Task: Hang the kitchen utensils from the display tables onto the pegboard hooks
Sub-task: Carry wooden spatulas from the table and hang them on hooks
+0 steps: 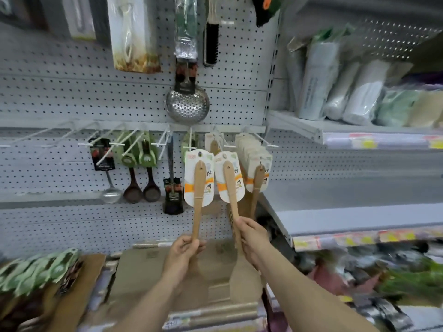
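Grey pegboard (72, 97) fills the far wall of a shop aisle, with a row of white hooks (134, 140) jutting toward the camera at mid-height. A person stands at the near counter (143, 267), which is covered with flattened cardboard, and raises two carded wooden spatulas toward that row.

The left hand (183, 251) has its grip closed around the lower handle of the left spatula (199, 188). The right hand (250, 237) is wrapped the same way around the right spatula (230, 185), whose blade hangs below the fist. Both are held low on the handle with the card end up, seemingly so the punched hole in each card meets a hook tip first. Whether either card is already threaded cannot be told.

Room is tight. A bunch of hung spatulas (257, 171) sits just right of the raised pair, touching or nearly so, and a black-carded utensil (173, 195) hangs just left. A steel skimmer (187, 105) dangles directly above. Farther left, two brown ladles (141, 190) occupy their hooks, while several hooks beyond them stand bare. At right, a shelf edge (347, 137) juts out beside the pegboard upright. More green-carded utensils (38, 271) wait on the counter at near left.
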A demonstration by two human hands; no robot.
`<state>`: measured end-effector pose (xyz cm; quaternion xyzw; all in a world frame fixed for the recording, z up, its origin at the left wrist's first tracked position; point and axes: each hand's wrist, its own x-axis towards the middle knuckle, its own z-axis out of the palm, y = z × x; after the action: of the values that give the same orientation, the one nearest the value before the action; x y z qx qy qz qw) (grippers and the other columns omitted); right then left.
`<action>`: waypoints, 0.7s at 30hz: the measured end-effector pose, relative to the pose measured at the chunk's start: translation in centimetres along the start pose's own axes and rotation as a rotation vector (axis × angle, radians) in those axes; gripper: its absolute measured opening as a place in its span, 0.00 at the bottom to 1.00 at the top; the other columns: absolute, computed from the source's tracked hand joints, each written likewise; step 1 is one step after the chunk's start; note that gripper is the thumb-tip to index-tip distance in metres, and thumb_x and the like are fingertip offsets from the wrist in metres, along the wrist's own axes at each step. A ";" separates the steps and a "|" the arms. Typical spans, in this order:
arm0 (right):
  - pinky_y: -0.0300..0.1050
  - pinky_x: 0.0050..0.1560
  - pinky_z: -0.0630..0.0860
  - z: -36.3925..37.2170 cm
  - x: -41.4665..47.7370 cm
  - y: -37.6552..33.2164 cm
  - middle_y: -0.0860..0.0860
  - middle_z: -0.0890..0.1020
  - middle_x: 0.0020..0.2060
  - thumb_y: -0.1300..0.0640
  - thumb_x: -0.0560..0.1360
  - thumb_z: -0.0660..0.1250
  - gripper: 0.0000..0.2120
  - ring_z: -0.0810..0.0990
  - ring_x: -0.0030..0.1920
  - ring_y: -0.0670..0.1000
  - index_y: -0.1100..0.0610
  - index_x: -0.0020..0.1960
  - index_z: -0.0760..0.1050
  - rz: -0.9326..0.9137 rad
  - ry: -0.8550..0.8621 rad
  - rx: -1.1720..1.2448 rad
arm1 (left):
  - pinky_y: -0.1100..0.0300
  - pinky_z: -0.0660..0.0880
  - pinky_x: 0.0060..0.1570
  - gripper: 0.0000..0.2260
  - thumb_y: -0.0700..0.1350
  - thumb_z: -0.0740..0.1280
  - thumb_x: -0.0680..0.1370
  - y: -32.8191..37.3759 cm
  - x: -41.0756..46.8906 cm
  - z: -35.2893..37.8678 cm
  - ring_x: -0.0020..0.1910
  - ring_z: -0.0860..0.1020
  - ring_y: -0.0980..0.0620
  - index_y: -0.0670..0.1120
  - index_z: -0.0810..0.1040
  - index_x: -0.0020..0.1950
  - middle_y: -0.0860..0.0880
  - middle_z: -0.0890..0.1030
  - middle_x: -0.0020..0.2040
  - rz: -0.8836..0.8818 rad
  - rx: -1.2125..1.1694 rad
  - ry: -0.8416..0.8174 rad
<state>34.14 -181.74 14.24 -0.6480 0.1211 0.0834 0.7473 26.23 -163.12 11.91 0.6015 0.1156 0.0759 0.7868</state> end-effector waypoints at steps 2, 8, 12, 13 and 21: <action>0.62 0.62 0.78 0.4 1.1 0.6 0.55 0.87 0.50 0.53 0.79 0.70 0.06 0.83 0.57 0.61 0.53 0.53 0.85 0.027 -0.050 0.038 | 0.65 0.79 0.48 0.04 0.36 0.66 0.79 -0.2 -0.2 0.5 0.51 0.83 0.47 0.36 0.76 0.52 0.43 0.87 0.49 -0.003 -0.022 0.017; 0.49 0.58 0.80 2.9 4.7 0.3 0.54 0.87 0.50 0.55 0.79 0.71 0.06 0.84 0.54 0.55 0.54 0.53 0.83 0.068 -0.122 0.053 | 0.63 0.80 0.52 0.05 0.35 0.67 0.78 -1.3 1.2 1.3 0.49 0.84 0.50 0.35 0.77 0.54 0.40 0.86 0.49 -0.018 -0.033 0.078; 0.51 0.59 0.80 4.7 8.2 -1.1 0.54 0.86 0.50 0.56 0.80 0.70 0.06 0.84 0.53 0.55 0.55 0.55 0.82 0.074 -0.148 0.053 | 0.60 0.78 0.54 0.06 0.37 0.69 0.77 -1.9 3.0 1.0 0.53 0.83 0.46 0.36 0.77 0.52 0.40 0.86 0.50 -0.026 -0.061 0.069; 0.50 0.56 0.79 5.2 9.0 -1.6 0.54 0.86 0.49 0.56 0.80 0.69 0.06 0.84 0.51 0.54 0.55 0.55 0.81 0.081 -0.151 0.053 | 0.56 0.77 0.56 0.06 0.37 0.69 0.77 -2.1 3.4 0.9 0.53 0.83 0.45 0.37 0.77 0.52 0.40 0.86 0.51 -0.034 -0.071 0.065; 0.50 0.49 0.81 7.7 14.4 -4.0 0.53 0.85 0.44 0.56 0.80 0.70 0.04 0.83 0.45 0.52 0.54 0.54 0.80 0.127 -0.156 0.025 | 0.59 0.77 0.55 0.11 0.38 0.71 0.72 -3.1 6.0 -0.2 0.55 0.83 0.41 0.34 0.78 0.52 0.38 0.85 0.50 -0.001 -0.076 0.052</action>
<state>49.61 -175.22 14.85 -0.6212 0.1045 0.1792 0.7557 31.92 -162.19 8.28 0.5689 0.1337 0.0955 0.8059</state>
